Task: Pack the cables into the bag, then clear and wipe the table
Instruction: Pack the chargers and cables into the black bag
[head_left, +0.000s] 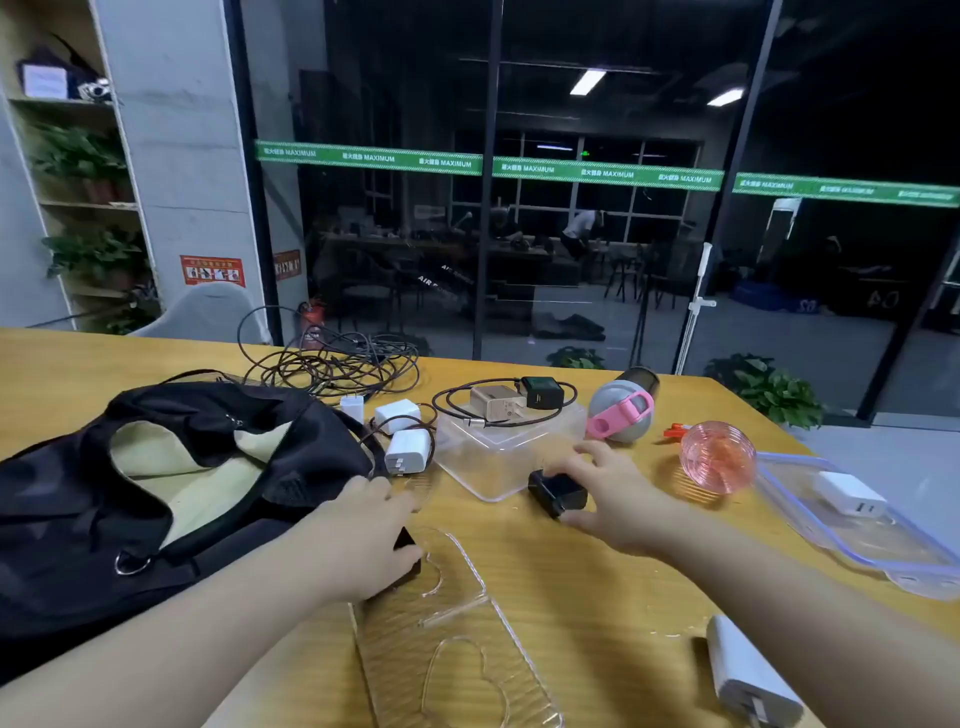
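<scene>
Black charger brick (557, 492) sits under my right hand (618, 499), fingers curling onto it; left hand (363, 540) grips the bag (156, 467) edge. Tangled cables (332, 364) beyond my fingers could snag the adapters.

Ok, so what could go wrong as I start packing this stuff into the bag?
The right hand grips a black charger right beside the clear container; a careless lift could nudge it and tip the chargers and coiled cable on top. The tangled cables may snag. The pink cup lies on its side and could roll.
</scene>
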